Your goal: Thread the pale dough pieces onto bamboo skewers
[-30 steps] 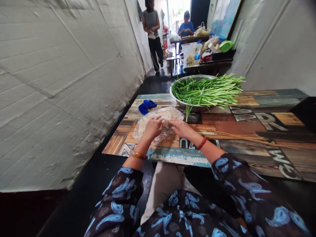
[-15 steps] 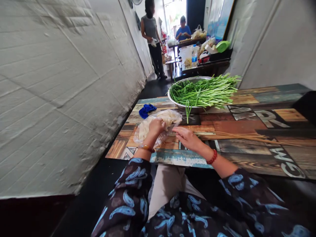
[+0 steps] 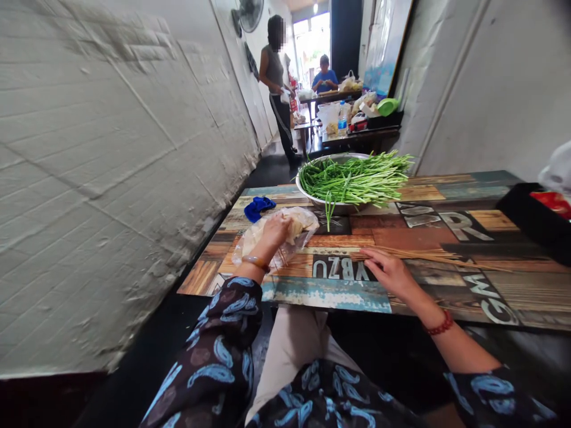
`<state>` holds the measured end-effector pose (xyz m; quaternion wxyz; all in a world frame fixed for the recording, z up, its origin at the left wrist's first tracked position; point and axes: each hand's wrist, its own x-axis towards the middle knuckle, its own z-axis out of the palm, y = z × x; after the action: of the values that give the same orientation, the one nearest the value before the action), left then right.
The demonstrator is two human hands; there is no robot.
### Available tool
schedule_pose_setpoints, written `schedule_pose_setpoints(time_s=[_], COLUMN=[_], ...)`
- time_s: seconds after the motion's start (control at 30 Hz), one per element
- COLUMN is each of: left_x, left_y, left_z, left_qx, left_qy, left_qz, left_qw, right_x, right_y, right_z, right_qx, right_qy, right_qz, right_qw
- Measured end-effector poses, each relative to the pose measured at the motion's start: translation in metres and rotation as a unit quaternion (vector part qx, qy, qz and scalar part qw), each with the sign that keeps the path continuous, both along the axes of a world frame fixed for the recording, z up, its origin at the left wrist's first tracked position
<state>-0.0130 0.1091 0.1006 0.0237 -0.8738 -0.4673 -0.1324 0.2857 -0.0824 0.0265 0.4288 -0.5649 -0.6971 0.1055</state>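
Note:
My left hand (image 3: 275, 233) is closed over a clear plastic bag (image 3: 307, 221) of pale, sheet-like food pieces (image 3: 298, 228); its fingertips are hidden, so what they grip does not show. Thin stick ends show below that hand. Further right, my right hand (image 3: 389, 272) reaches with fingers stretched out to the near ends of a bundle of thin bamboo skewers (image 3: 428, 255), fingertips touching them. The skewers lie loosely along the table, pointing right.
A metal bowl (image 3: 307, 193) heaped with long green stalks (image 3: 357, 178) stands behind the bag. A crumpled blue cloth (image 3: 259, 208) lies at the table's left. A black item (image 3: 530, 214) sits at the right edge. Two people are farther back, near another table with bags and a bottle (image 3: 342, 119).
My right hand has moved right, away from the bag, to the skewers' ends. My left hand stays at the bag. The view has tilted up slightly.

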Motion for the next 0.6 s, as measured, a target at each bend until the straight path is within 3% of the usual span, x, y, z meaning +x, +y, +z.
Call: schedule_pose_setpoints(time_s=[0.17,0.33,0.5,0.6], left_x=[-0.006,-0.014,-0.017,-0.02], left_y=[0.007,0.019,0.027,0.029], left_z=[0.004,0.006,0.005,0.011], left_qx=[0.046,0.014,-0.007,-0.01], left_qy=[0.101,0.157,0.137,0.077], left_qz=[-0.01,-0.08,-0.088,-0.077], left_qw=[0.994,0.984,0.987,0.994], right_x=[0.0,0.003,0.008,0.011], right_y=[-0.003,-0.006,-0.011,-0.012], right_z=[-0.002,-0.004,-0.007,-0.009], right_qx=[-0.005,-0.019,-0.041,-0.054], right_qy=[0.006,0.012,0.021,0.03], right_qz=[0.001,0.003,0.002,-0.001], right_qw=[1.0,1.0,0.999,0.998])
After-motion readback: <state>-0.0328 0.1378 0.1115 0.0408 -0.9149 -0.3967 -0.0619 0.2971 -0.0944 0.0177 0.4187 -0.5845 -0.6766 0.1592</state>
